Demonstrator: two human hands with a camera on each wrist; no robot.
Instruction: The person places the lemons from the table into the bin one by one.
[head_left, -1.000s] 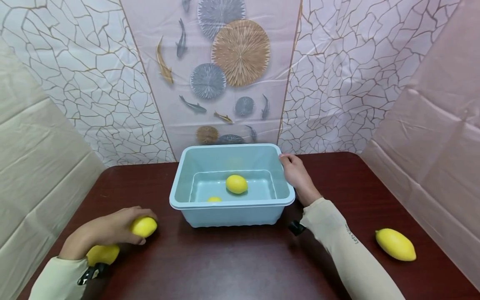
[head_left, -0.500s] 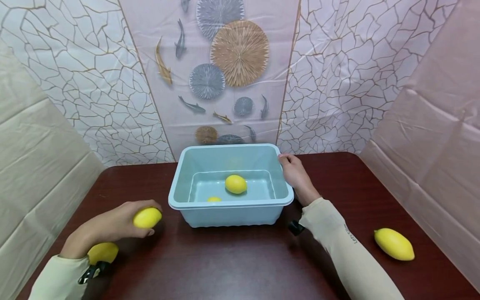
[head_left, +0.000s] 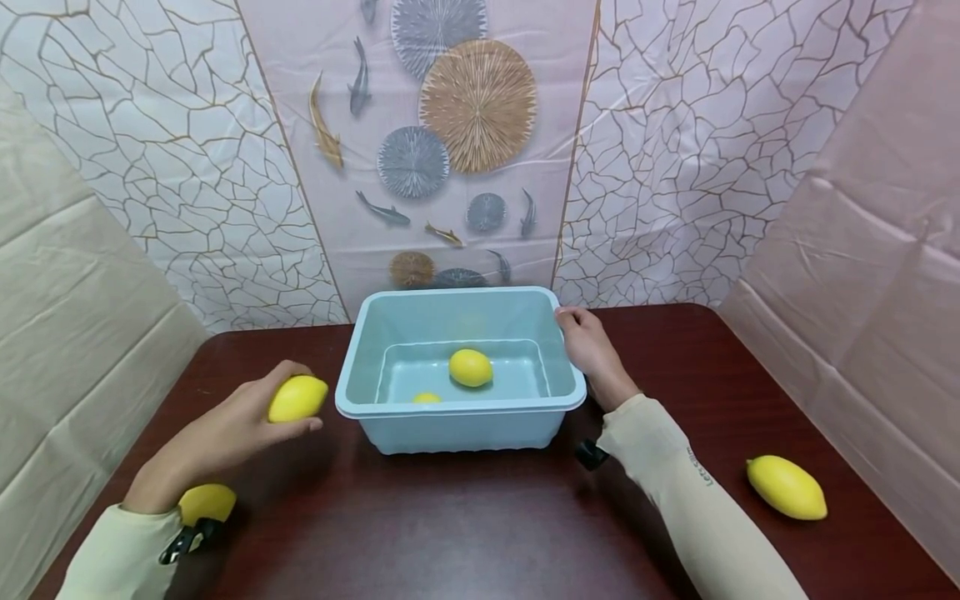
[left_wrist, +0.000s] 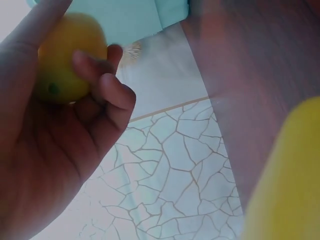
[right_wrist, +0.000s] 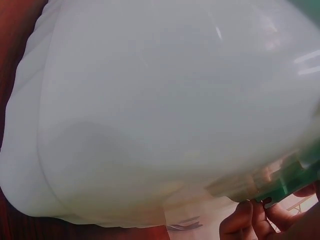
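Note:
A yellow lemon is held in my left hand, lifted off the table to the left of the light blue plastic tub. The left wrist view shows curled fingers around the lemon. With my right hand I grip the tub's right rim; the right wrist view has fingers at that rim. Inside the tub lies one lemon in the middle, and another lemon is mostly hidden behind the front wall.
Beside my left wrist sits another lemon, partly covered by the wrist. One more lemon lies at the right of the dark red-brown table. A patterned cloth wall rises behind the table, with plain cloth on both sides.
My left hand has raised its lemon and carried it slightly right and farther away, toward the tub. The right hand stays at the rim, and the tub has hardly moved.

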